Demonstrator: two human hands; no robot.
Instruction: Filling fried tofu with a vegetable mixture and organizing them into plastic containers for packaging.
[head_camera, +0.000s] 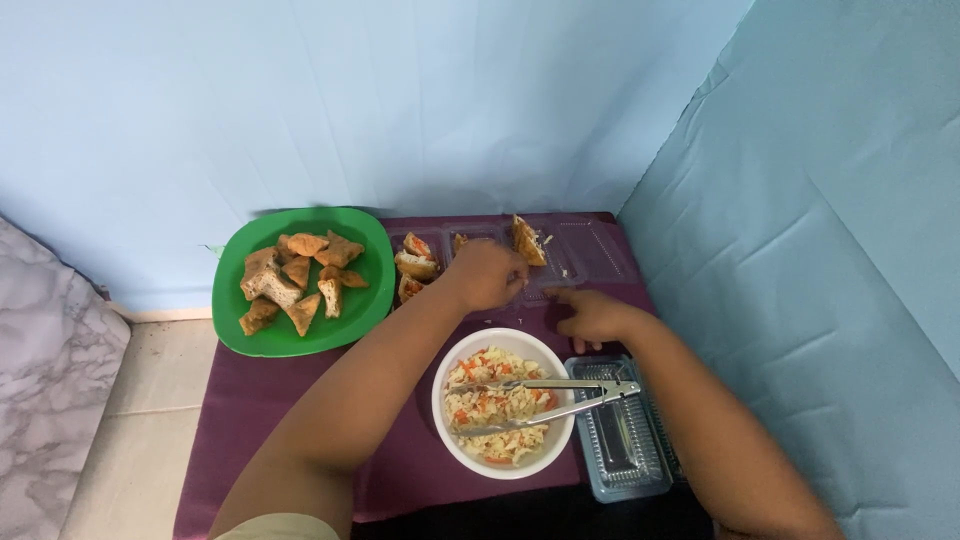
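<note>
the left hand (487, 274) hides its grip over the clear tray (590, 250), so i cannot tell. just past it, a stuffed triangle (527, 240). the right hand (597, 317) grip is hidden too.

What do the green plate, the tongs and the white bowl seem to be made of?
Green plate: probably plastic, smooth with a dull sheen. Tongs: metal, silvery and reflective. White bowl: glossy, ceramic or melamine; the look cannot settle which.
</note>
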